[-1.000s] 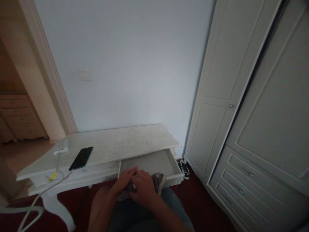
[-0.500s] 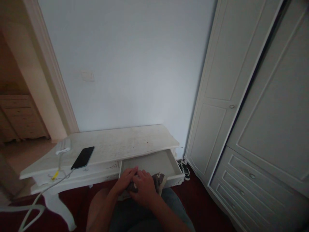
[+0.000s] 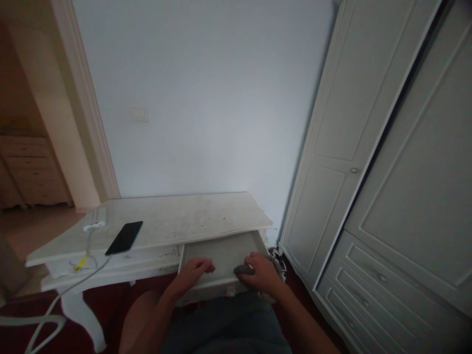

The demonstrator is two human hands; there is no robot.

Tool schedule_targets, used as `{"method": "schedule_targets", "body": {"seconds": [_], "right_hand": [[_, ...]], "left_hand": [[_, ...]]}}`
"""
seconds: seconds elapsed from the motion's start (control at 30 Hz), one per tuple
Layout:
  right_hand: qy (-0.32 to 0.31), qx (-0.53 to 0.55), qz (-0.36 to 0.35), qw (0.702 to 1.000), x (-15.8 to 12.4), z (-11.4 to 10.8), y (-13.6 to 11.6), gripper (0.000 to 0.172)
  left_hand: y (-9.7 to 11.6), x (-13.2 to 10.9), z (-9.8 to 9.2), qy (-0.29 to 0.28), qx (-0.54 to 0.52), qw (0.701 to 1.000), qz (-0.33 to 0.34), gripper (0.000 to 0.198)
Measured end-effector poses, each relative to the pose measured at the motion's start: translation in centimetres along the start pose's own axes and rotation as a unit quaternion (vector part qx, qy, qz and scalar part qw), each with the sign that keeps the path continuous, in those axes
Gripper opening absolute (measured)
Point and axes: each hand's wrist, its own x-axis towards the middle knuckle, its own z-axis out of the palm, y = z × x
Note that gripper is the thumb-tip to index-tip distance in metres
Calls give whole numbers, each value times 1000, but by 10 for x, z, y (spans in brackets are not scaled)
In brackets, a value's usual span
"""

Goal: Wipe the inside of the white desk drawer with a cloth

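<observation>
Cloth (image 3: 244,269) held in right hand (image 3: 262,271) could snag drawer's (image 3: 223,250) right edge if dragged; left hand (image 3: 195,272) half-curled, seemingly empty.

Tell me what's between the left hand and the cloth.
Only the open drawer's interior shows between the left hand and the cloth in the head view.

The right hand (image 3: 261,273) grips a dark cloth (image 3: 243,270) over the right side of a pulled-out drawer (image 3: 221,253). The left hand (image 3: 194,271), loosely half-curled, hangs over its left side. On the white table (image 3: 177,216), a phone (image 3: 124,238) lies beside a power strip (image 3: 95,220); a wardrobe (image 3: 328,167) stands right.
</observation>
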Motion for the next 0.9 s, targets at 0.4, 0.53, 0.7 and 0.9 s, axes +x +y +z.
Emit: {"method": "schedule_targets", "body": {"seconds": [0.4, 0.53, 0.7, 0.9], "right_hand": [[4, 43, -120, 992, 33, 61, -123, 49], [-11, 67, -119, 991, 29, 48, -93, 37], [-31, 57, -29, 997, 17, 9, -15, 31], [2, 36, -1, 999, 1, -4, 8, 26]], "left_hand": [[7, -2, -2, 84, -23, 995, -45, 92], [1, 1, 0, 70, -7, 997, -45, 90], [-9, 6, 4, 67, 9, 997, -34, 82], [-12, 7, 5, 53, 51, 997, -14, 67]]}}
